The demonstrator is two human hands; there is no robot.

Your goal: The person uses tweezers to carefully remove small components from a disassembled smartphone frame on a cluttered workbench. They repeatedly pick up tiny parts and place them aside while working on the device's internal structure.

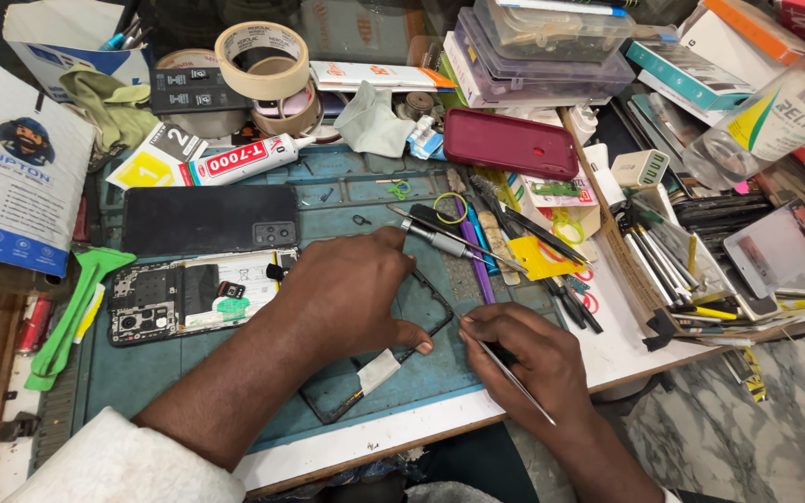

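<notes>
The left hand (351, 293) pressed flat on a black phone frame (426, 307) on the green mat (188, 373). The right hand (524, 359), just right of it, pinched thin metal tweezers (514, 382).

Two bare hands and forearms showed from the head view. Left hand (347, 289) carried no glove, ring, watch or bracelet that could be seen; fingers showed short nails, thumb nail plain and unpainted. Left forearm was uncovered up to near the elbow, where a white fleecy sleeve (132, 466) began, thick, soft and nubbly in texture, cuff pushed back, no print or stripe visible. Right hand (524, 354) was also ungloved, no rings seen on the knuckles in view. Right forearm ran bare to the bottom edge; only a small sliver of white cloth showed there, too little to tell its texture.
</notes>
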